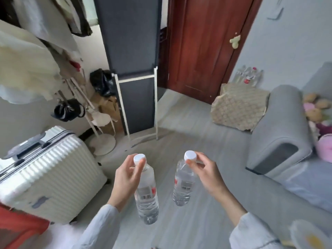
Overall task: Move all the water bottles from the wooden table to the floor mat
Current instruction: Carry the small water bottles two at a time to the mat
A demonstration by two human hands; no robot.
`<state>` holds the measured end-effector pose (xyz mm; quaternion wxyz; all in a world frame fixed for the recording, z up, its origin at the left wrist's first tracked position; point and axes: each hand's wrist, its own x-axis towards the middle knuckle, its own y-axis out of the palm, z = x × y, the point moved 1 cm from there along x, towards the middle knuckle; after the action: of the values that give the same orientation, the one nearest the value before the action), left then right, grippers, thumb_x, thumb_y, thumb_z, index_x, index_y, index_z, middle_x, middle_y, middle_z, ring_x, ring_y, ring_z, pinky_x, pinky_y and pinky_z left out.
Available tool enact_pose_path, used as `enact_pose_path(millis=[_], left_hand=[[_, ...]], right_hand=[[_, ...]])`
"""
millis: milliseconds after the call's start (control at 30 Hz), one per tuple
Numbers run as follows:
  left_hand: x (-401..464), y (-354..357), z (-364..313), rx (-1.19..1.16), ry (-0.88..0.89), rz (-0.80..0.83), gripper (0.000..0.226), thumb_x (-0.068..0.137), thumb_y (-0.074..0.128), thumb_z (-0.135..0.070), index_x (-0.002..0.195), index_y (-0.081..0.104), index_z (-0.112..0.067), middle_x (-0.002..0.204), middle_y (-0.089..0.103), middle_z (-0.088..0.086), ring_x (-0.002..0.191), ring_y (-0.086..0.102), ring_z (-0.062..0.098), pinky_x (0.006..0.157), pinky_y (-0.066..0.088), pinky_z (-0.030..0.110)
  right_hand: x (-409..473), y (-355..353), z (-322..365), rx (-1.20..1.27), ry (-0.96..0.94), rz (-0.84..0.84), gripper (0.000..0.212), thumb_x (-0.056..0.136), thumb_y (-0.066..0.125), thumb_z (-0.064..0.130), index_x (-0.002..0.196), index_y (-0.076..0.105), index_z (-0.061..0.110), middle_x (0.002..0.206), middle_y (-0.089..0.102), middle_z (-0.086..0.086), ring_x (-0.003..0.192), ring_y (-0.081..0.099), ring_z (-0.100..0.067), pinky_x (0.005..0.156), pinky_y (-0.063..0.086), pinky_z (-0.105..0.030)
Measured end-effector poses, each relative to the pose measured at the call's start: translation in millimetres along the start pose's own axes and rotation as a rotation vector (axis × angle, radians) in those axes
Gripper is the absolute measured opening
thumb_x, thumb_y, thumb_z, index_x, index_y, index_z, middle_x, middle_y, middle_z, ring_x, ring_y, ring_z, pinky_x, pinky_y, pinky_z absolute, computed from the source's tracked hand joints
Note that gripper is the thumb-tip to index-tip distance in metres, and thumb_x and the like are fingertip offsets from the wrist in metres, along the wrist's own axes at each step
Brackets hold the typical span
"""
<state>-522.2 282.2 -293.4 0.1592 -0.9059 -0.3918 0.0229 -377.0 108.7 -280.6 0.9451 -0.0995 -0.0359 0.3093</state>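
Note:
I hold two clear water bottles with white caps, hanging upright above the grey floor. My left hand (125, 178) pinches the neck of the left water bottle (146, 194) just under its cap. My right hand (206, 175) grips the neck of the right water bottle (183, 184) the same way. Both bottles carry a small label with a barcode and a red patch. A beige patterned mat (237, 106) lies on the floor ahead to the right, partly leaning on the wall. The wooden table is out of view.
A white ribbed suitcase (48, 169) stands at the left. A grey sofa (280, 141) with plush toys fills the right. Ahead are a dark standing mirror frame (136, 97), a coat rack with clothes (36, 60) and a red-brown door (204, 44). More bottles (248, 76) sit behind the mat.

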Motion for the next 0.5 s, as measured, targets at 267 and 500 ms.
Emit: enact_pose_path(millis=[267,500], left_hand=[[143.6,99.1,-19.7,0.057,0.082,0.227,0.028,0.08,0.049,-0.054,0.09,0.059,-0.03,0.084,0.069,-0.006,0.081,0.067,0.011,0.072,0.054,0.035],[243.6,210.4,-29.0,0.074,0.081,0.302,0.036,0.077,0.047,-0.062,0.082,0.059,-0.028,0.077,0.068,-0.005,0.078,0.066,0.013,0.068,0.052,0.033]], right_hand=[[100.3,-69.2,-10.6,0.003,0.059,-0.209,0.014,0.081,0.064,0.015,0.09,0.061,0.024,0.095,0.066,-0.003,0.084,0.059,-0.001,0.074,0.044,-0.008],[204.0,-148.6,-43.4,-0.015,0.111,-0.277,0.016,0.081,0.064,0.01,0.097,0.062,0.011,0.099,0.066,-0.01,0.092,0.059,-0.018,0.083,0.045,-0.024]])
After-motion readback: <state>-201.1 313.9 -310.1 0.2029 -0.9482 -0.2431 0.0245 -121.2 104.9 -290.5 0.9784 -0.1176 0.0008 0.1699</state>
